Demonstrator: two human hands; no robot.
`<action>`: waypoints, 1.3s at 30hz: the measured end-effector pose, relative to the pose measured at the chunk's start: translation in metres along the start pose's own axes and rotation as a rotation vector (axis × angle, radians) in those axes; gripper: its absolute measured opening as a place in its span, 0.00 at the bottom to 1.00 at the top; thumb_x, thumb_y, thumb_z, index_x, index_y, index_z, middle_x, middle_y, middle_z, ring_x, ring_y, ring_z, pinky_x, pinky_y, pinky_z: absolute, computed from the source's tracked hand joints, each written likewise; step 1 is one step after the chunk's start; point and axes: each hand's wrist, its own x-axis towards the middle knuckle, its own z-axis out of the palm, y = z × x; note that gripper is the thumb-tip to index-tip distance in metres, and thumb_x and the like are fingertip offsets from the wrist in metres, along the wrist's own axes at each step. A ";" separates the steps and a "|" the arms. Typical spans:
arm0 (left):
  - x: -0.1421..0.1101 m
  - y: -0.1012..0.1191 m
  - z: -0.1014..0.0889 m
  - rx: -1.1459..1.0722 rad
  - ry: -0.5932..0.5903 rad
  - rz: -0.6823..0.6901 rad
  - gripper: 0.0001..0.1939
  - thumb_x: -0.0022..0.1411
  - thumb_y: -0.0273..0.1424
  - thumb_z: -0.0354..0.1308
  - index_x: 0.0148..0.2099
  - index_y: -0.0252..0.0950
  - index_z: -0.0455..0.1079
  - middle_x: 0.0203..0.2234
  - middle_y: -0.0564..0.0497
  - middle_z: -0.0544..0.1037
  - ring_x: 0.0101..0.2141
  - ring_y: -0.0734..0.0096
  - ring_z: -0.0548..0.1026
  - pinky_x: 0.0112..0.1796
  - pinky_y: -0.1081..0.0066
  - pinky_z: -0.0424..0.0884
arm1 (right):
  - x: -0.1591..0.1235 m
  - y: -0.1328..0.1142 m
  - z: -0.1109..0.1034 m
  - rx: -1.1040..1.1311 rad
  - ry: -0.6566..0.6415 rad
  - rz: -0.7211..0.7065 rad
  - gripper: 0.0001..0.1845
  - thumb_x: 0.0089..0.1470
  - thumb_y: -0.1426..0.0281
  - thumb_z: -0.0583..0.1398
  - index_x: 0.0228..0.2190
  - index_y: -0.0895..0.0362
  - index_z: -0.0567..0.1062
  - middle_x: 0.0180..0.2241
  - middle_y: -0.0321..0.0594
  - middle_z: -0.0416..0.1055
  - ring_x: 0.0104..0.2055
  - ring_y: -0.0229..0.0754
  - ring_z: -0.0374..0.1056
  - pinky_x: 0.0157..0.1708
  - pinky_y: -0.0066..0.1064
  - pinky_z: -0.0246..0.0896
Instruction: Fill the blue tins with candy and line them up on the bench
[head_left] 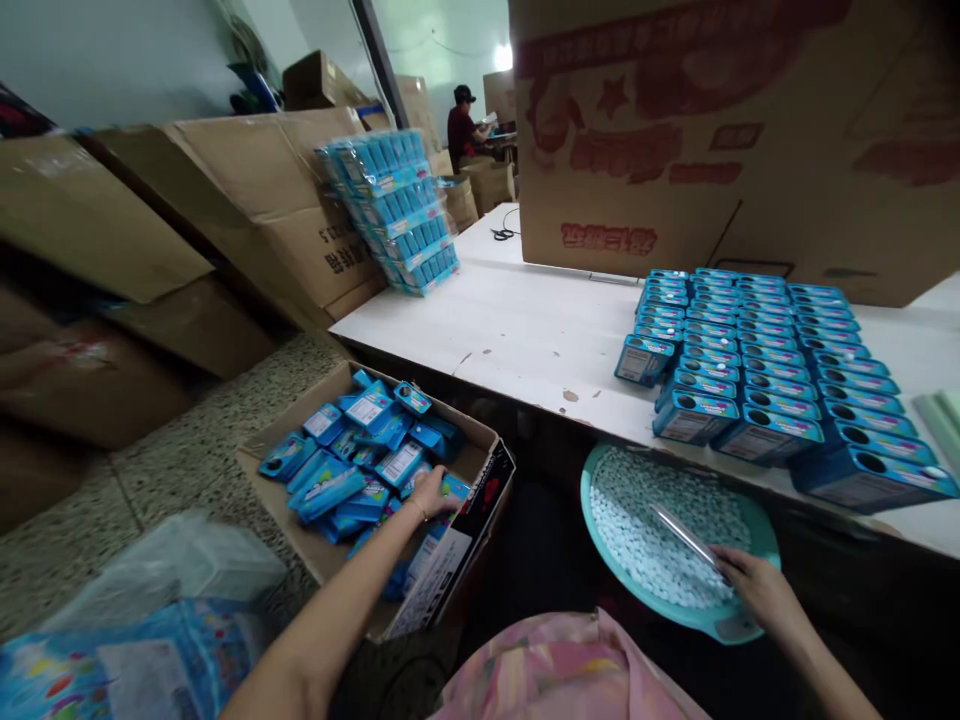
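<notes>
My left hand point(431, 496) reaches into an open cardboard carton point(491, 490) on my left. Its fingers are closed around a small blue pack point(455, 487) with printed sides. Beneath and beside it lie several similar blue packs point(326, 490), jumbled together. In my right hand point(750, 585) is a slim, shiny metal scoop point(684, 533), gripped at its near end. The scoop slants over small pale-blue pellets point(637, 520), which fill a turquoise basin point(596, 535) in front of me.
Rows of upright blue packs point(772, 370) stand on the white table point(510, 320), right. A wrapped stack of blue packs point(397, 210) and black scissors point(504, 234) are farther back. A large carton point(637, 130) blocks the rear. Another person point(463, 128) sits beyond.
</notes>
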 end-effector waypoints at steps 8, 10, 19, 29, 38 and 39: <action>-0.045 0.022 -0.070 -0.832 0.238 0.000 0.32 0.38 0.35 0.62 0.47 0.35 0.57 0.35 0.49 0.70 0.37 0.64 0.70 0.40 0.62 0.66 | 0.013 0.015 -0.007 -0.103 -0.009 0.021 0.20 0.39 0.60 0.50 0.29 0.53 0.77 0.31 0.40 0.75 0.34 0.46 0.69 0.32 0.30 0.62; -0.065 0.047 -0.093 -1.109 0.265 0.054 0.32 0.41 0.33 0.62 0.49 0.37 0.55 0.36 0.50 0.71 0.36 0.65 0.71 0.39 0.61 0.68 | 0.016 0.018 -0.009 -0.122 -0.028 0.041 0.19 0.39 0.61 0.50 0.29 0.53 0.77 0.31 0.39 0.75 0.35 0.46 0.69 0.33 0.30 0.61; -0.088 0.160 -0.024 -1.240 0.050 0.013 0.28 0.35 0.22 0.64 0.43 0.38 0.63 0.30 0.53 0.73 0.34 0.67 0.72 0.36 0.70 0.69 | 0.000 -0.042 -0.008 -0.055 0.006 -0.091 0.19 0.46 0.68 0.47 0.33 0.57 0.75 0.34 0.42 0.73 0.38 0.42 0.66 0.38 0.29 0.58; -0.056 0.190 0.062 -1.523 -0.411 -0.540 0.08 0.54 0.29 0.52 0.36 0.30 0.67 0.29 0.45 0.75 0.29 0.69 0.74 0.31 0.70 0.72 | -0.005 -0.032 -0.022 -0.459 0.007 0.015 0.18 0.47 0.80 0.47 0.34 0.59 0.73 0.37 0.47 0.70 0.41 0.43 0.63 0.39 0.30 0.54; -0.038 0.181 0.082 -1.518 -0.206 -0.671 0.04 0.54 0.25 0.51 0.30 0.32 0.66 0.27 0.47 0.75 0.32 0.72 0.74 0.29 0.76 0.72 | 0.038 -0.041 0.056 -0.243 -0.073 0.153 0.17 0.48 0.78 0.50 0.37 0.59 0.73 0.37 0.46 0.71 0.40 0.42 0.65 0.38 0.28 0.56; -0.037 0.183 0.082 -1.521 -0.199 -0.668 0.04 0.54 0.25 0.51 0.30 0.32 0.66 0.28 0.47 0.75 0.33 0.71 0.74 0.29 0.76 0.72 | 0.041 -0.041 0.062 -0.205 -0.071 0.154 0.16 0.49 0.77 0.50 0.38 0.58 0.73 0.38 0.45 0.71 0.41 0.42 0.65 0.38 0.28 0.56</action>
